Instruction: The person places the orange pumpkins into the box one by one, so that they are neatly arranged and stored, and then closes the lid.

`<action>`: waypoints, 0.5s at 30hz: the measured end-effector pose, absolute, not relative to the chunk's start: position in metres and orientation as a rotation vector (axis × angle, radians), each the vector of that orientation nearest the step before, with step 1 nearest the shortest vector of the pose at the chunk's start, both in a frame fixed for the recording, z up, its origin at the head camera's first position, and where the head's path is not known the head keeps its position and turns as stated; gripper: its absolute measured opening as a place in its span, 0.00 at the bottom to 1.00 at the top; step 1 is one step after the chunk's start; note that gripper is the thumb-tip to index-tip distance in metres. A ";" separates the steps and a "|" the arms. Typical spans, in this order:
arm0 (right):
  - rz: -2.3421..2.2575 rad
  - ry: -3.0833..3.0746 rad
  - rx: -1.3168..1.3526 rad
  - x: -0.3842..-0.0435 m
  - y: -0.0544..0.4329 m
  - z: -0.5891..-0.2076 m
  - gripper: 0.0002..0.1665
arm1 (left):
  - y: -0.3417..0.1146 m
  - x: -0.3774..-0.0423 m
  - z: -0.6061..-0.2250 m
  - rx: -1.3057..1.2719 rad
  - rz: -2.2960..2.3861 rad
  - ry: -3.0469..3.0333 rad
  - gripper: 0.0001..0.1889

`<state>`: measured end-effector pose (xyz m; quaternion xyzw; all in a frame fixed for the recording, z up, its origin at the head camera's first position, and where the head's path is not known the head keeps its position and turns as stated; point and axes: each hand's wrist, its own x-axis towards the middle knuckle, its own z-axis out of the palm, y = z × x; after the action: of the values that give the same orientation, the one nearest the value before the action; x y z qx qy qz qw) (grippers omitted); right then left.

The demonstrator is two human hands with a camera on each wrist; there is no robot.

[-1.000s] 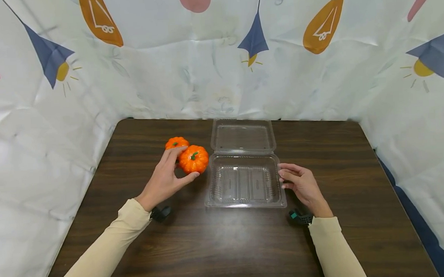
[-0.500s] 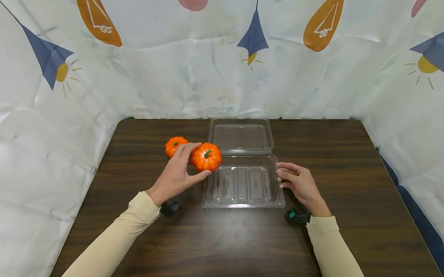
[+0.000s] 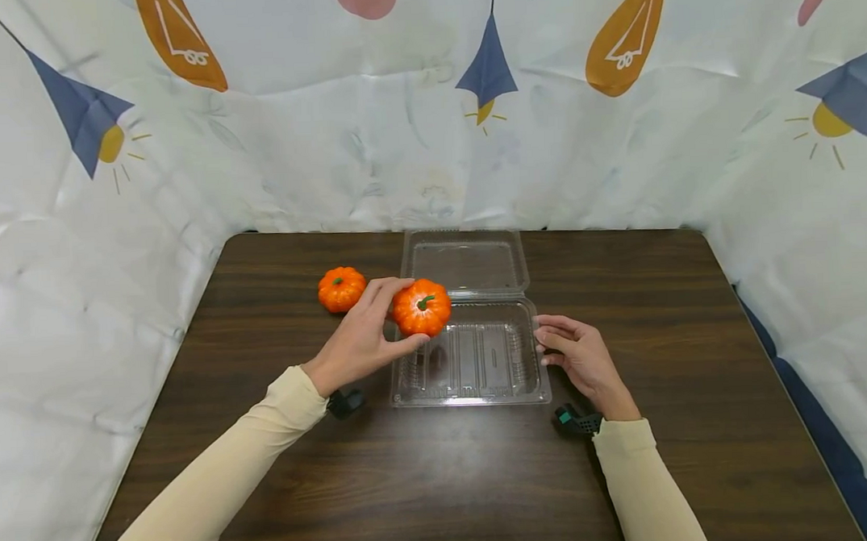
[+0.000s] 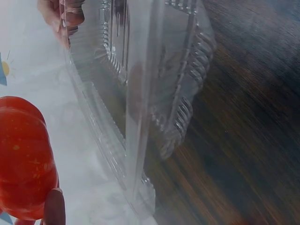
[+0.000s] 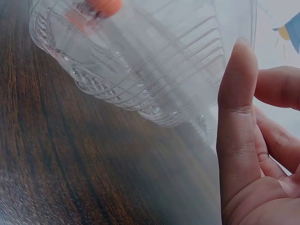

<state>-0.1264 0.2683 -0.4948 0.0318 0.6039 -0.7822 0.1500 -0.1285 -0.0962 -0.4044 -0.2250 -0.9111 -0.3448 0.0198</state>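
My left hand (image 3: 367, 334) grips a small orange pumpkin (image 3: 422, 307) with a green stem, thumb on the near side and fingers on the far side. The pumpkin is held over the left part of a clear plastic clamshell container (image 3: 475, 394), whose lid (image 3: 465, 261) lies folded back behind it. In the left wrist view the pumpkin (image 4: 23, 159) is close up, beside the container's rim. At the container's right edge my right hand (image 3: 583, 357) pinches the rim; in the right wrist view its thumb (image 5: 238, 103) lies against the clear plastic.
A second orange pumpkin (image 3: 341, 289) sits on the dark wooden table (image 3: 443, 496), left of the container and just behind my left hand. White patterned cloth (image 3: 297, 147) hangs along the back and sides of the table.
My left hand has carried the pumpkin rightward, away from the other pumpkin and over the container's left part. The right hand stays at the container's right rim.
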 end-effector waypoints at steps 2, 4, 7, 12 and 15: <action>-2.238 1.737 0.090 -0.127 0.269 -0.495 0.13 | -0.094 -0.129 -0.405 -0.706 -1.080 -2.834 0.40; -2.235 1.738 0.091 -0.127 0.268 -0.494 0.13 | -0.091 -0.130 -0.405 -0.715 -1.093 -2.840 0.40; -2.237 1.731 0.092 -0.127 0.268 -0.494 0.13 | -0.087 -0.131 -0.405 -0.742 -1.094 -2.841 0.40; -2.247 1.726 0.097 -0.126 0.268 -0.495 0.15 | -0.079 -0.133 -0.406 -0.778 -1.091 -2.843 0.40; -2.247 1.720 0.106 -0.126 0.268 -0.495 0.15 | -0.074 -0.134 -0.405 -0.778 -1.112 -2.855 0.40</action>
<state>-0.1264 0.2683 -0.4948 0.0371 0.6000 -0.7841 0.1544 -0.1343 -0.0736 -0.4055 -0.2460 -0.9032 -0.3516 -0.0096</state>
